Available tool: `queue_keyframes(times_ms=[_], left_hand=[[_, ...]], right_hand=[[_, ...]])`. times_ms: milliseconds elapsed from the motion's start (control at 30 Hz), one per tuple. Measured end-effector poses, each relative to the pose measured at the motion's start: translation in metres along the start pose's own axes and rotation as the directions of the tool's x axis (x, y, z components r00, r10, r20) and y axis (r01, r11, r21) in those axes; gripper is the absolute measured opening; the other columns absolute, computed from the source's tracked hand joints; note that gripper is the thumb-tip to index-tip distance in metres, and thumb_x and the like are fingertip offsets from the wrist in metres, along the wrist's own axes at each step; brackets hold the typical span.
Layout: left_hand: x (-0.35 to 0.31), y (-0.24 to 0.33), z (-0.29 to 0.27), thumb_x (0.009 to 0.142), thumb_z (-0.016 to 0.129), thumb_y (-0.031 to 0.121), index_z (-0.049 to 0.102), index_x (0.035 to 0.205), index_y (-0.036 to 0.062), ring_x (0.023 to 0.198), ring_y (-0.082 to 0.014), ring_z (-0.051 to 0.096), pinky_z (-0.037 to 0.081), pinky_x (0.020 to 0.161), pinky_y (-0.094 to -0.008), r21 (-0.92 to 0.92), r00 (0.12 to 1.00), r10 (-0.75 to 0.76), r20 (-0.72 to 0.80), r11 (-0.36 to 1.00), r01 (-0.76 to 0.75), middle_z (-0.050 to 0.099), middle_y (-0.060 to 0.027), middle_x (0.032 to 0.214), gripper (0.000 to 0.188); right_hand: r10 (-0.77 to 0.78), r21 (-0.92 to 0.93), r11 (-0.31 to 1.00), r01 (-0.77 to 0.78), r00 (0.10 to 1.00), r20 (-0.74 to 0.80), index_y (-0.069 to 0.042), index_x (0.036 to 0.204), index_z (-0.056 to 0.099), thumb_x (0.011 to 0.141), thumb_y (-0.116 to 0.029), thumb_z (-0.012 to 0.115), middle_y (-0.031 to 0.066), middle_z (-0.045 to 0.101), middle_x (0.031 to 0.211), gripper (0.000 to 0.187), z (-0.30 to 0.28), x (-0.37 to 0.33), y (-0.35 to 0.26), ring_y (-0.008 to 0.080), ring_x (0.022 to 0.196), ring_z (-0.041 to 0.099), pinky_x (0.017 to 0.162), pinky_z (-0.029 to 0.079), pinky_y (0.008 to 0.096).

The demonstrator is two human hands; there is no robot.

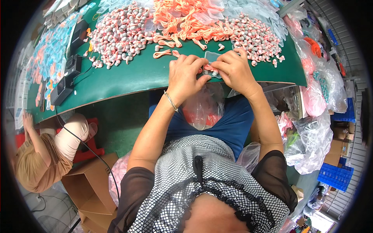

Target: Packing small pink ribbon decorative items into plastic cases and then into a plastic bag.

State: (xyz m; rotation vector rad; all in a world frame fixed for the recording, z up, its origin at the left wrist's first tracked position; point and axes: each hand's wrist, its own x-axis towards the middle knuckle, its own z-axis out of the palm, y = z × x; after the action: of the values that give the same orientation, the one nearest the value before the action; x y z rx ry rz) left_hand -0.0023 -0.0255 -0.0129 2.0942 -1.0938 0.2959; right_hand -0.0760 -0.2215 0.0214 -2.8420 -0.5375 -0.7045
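Between my hands, close to the table's front edge, lies a small clear plastic case (212, 56) with its lid raised. A coil of orange cord with grey-and-pink striped plugs, which look like corded earplugs (210, 70), sits in its lower part. My left hand (186, 75) is closed at the case's left side, its index finger and thumb beside the cord. From the right, my right hand (235, 72) grips the case, thumb and fingertips against the plugs. The fingers partly hide the case and the cord.
The green table (124, 79) holds a left heap of striped plugs (120, 33), a right heap (254, 37), orange cord bundles (190, 23) and clear cases (264, 15). Black boxes (62, 91) with a cable stand left. Another person (42, 155) sits there. Plastic bags (311, 136) crowd the right.
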Motion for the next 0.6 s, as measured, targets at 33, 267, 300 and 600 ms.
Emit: queue_keyframes(times_ms=[33, 267, 300, 600], left_hand=[[0.0, 0.0, -0.001, 0.071, 0.082, 0.028, 0.067, 0.112, 0.018, 0.095, -0.0229, 0.057, 0.038, 0.079, -0.0384, 0.012, 1.0, -0.004, 0.028, 1.0, 0.003, 0.065, 0.0019, 0.1, 0.045], [0.0, 0.001, 0.0, 0.07, 0.083, 0.028, 0.068, 0.109, 0.0161, 0.093, -0.0228, 0.057, 0.038, 0.079, -0.0385, -0.012, 1.0, -0.005, 0.011, 1.0, 0.005, 0.066, 0.0021, 0.098, 0.043], [0.0, 0.0, 0.0, 0.07, 0.083, 0.028, 0.068, 0.109, 0.0161, 0.093, -0.0228, 0.057, 0.038, 0.079, -0.0385, -0.011, 1.0, -0.005, 0.009, 1.0, 0.006, 0.066, 0.0021, 0.098, 0.043], [-0.001, -0.003, 0.003, 0.068, 0.084, 0.029, 0.067, 0.105, 0.0138, 0.091, -0.0212, 0.058, 0.037, 0.077, -0.0372, -0.028, 1.0, -0.006, -0.005, 1.0, 0.006, 0.066, 0.0033, 0.093, 0.043]], right_hand=[[0.023, 0.046, 0.999, -0.023, 1.0, 0.008, -0.013, 0.092, 0.071, 0.079, -0.013, 0.071, 0.0002, 0.064, 0.09, 0.012, 0.0, -0.001, 0.004, 0.0209, 0.093, 0.06, 0.094, 0.037, 0.0416], [0.224, -0.106, 0.968, -0.227, 0.974, -0.036, -0.014, 0.097, 0.07, 0.082, -0.015, 0.071, 0.0002, 0.064, 0.095, 0.015, 0.008, 0.003, 0.016, 0.0215, 0.097, 0.059, 0.094, 0.034, 0.0429], [0.223, -0.106, 0.969, -0.225, 0.974, -0.036, -0.014, 0.097, 0.07, 0.082, -0.015, 0.071, 0.0002, 0.064, 0.095, 0.015, 0.01, 0.002, 0.016, 0.0215, 0.097, 0.059, 0.094, 0.034, 0.0429], [0.359, 0.126, 0.928, -0.351, 0.932, -0.044, -0.009, 0.095, 0.065, 0.081, -0.01, 0.072, 0.0045, 0.063, 0.093, 0.016, 0.014, 0.001, 0.009, 0.0243, 0.087, 0.062, 0.083, 0.042, 0.0405]])
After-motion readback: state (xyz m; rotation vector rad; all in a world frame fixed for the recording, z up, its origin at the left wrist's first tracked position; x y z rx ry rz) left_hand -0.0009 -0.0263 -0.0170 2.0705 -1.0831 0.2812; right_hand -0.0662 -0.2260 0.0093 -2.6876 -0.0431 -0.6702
